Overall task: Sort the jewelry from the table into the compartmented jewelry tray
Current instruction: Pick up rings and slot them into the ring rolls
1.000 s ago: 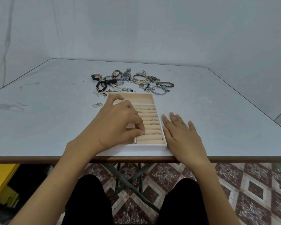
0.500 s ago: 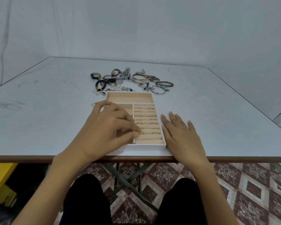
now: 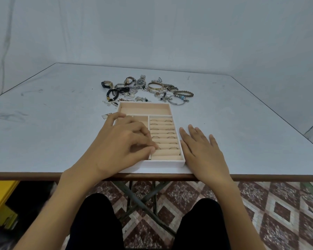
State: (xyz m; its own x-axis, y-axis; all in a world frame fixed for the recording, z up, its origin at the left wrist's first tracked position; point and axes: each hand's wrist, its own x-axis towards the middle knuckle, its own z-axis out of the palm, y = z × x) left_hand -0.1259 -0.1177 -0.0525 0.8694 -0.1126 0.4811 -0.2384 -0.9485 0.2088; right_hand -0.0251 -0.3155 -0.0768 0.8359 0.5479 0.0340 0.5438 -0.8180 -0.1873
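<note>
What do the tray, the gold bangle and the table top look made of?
Tray: white rigid shell, peach matte lining, probably velvet-like fabric; no glare. Gold bangle: polished metal by its bright highlights; plated or solid, can't tell. Table top: pale matte laminate, likely, over a brown edge; scuffed.

Looks like a plain room in someone's home: a white sheet hangs behind the folding table, with patterned tiles beneath it.

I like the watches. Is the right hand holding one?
No, the right hand lies flat on the table beside the tray, holding nothing; the watches sit farther back.
</note>
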